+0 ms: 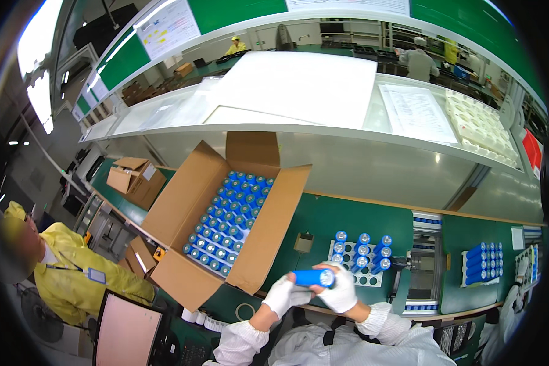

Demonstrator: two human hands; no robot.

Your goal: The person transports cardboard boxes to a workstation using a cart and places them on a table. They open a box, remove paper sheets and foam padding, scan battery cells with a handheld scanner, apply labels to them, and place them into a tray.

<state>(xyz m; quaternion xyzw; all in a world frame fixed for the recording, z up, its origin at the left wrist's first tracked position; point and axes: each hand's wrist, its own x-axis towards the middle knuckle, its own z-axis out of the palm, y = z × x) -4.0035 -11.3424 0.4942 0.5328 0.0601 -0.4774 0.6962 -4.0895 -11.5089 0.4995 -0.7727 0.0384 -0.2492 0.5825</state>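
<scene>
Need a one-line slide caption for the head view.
Gloved left hand and right hand hold a blue cylinder near a white tray and an open cardboard box of similar cylinders.

Glossy plastic is gleaming on the blue cylinder (307, 278) — matt cloth is wrapping left hand (280, 297) and right hand (340, 294) — dull cardboard is walling the box (271, 239).

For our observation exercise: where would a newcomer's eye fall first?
Probably the open cardboard box, left of centre, packed with blue cylinders. Then the single blue cylinder between the white-gloved left hand and right hand, lower centre. A partly filled white tray lies to its right.
</scene>
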